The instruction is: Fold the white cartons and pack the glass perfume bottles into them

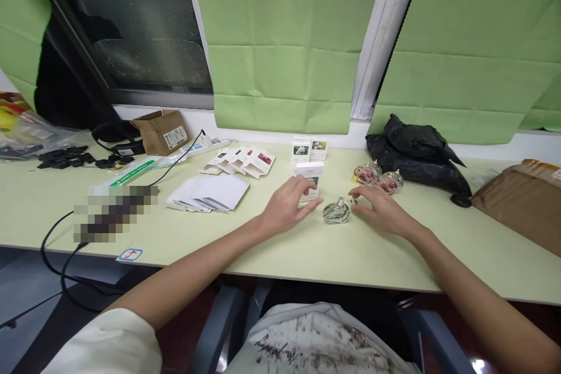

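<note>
A small clear glass bottle [336,212] with a short neck stands on the table between my hands. My left hand [287,204] is at its left, thumb and fingers apart, with the fingertips in front of a small white box [311,173] with a plant picture. Whether they touch the box is hard to tell. To the bottle's right, my right hand [382,208] has a tiny shiny ring-like piece [353,201] between thumb and forefinger. Just behind that hand are two round glass bottles [367,173] with reddish contents and gold tops.
Two more picture boxes [300,151] stand by the wall. Flattened printed cartons [245,160] and white sheets or envelopes [208,191] lie left. Black plastic bags [416,155] and a brown carton [523,201] lie right. Further left are an open cardboard box [161,131] and cables.
</note>
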Available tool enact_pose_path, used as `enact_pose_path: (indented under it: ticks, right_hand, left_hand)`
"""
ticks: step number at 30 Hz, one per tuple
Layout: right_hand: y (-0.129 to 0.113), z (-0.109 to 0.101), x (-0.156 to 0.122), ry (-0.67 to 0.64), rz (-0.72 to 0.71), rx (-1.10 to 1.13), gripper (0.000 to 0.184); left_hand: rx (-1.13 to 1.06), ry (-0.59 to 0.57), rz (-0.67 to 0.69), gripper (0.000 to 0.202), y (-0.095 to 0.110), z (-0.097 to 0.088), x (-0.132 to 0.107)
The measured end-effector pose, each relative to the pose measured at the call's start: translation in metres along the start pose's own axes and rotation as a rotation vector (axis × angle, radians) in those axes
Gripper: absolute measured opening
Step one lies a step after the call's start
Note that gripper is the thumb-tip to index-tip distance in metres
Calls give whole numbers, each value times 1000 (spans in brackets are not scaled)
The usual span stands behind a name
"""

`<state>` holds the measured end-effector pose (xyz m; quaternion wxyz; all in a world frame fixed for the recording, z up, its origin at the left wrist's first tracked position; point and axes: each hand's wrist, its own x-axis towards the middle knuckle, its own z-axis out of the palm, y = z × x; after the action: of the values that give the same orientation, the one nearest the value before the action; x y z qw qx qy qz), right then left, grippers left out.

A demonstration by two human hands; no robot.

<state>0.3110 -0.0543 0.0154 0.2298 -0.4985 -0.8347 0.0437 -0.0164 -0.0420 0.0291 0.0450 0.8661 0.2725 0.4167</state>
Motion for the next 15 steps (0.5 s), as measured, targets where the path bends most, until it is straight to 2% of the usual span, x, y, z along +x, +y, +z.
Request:
enact_pose_path:
  ticks: [3, 7, 9, 12, 15]
  right_hand:
    - [0, 6, 0, 25, 3, 4, 23]
    - [-22, -11, 6, 277, 24, 117, 24]
    - [-38, -21, 8, 347, -26, 128, 21]
    - [-56, -24, 9, 325, -171, 78, 14]
    - [-62, -17, 8, 269, -260, 65, 10]
  left_hand:
    - [51, 93, 11, 20, -15, -7, -7]
    - [73, 103, -5, 16, -28, -3, -13]
    - [78, 113, -16, 15, -31, 0, -14]
    - [72, 133, -35, 14, -31, 1, -13]
    - [74, 142, -58, 14, -31, -1, -13]
